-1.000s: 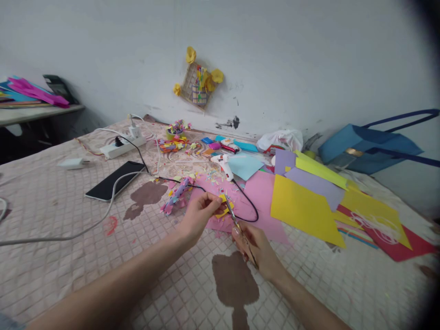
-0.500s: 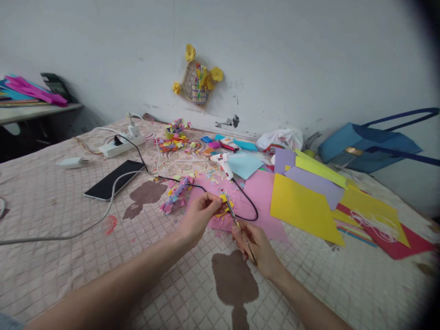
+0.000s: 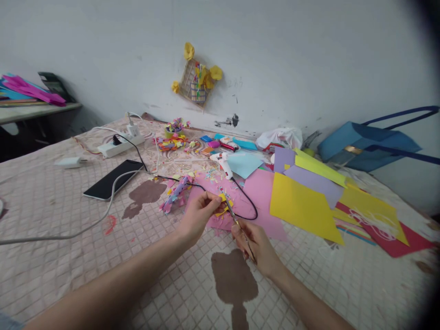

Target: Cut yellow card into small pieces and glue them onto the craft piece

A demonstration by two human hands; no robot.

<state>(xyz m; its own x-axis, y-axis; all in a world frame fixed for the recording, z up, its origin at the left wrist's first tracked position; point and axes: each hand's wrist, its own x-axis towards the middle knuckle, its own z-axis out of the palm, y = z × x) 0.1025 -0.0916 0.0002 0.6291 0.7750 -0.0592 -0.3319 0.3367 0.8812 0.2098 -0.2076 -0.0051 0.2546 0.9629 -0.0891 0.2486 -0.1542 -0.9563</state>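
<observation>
Between thumb and fingers, my left hand (image 3: pixel 201 213) pinches a small piece of yellow paper (image 3: pixel 225 204) over pink paper. My right hand (image 3: pixel 256 245) is wrapped round a pair of scissors (image 3: pixel 232 214), whose blades reach up to the yellow piece. How far the blades are apart cannot be made out. A purple paper roll with pink and yellow bits (image 3: pixel 176 194) lies left of my left hand. Just beyond both hands sits a white glue gun (image 3: pixel 222 164), its black cable looping round on the right.
A phone (image 3: pixel 113 179) and a white power strip (image 3: pixel 120 145) with cables are at the left. Coloured sheets, such as a yellow one (image 3: pixel 302 206), spread to the right. A blue bag (image 3: pixel 367 146) stands at the back right. Paper scraps cover the middle.
The whole view has shifted very slightly. Both hands keep nearly the same place and grip, with the scissors still at the yellow paper.
</observation>
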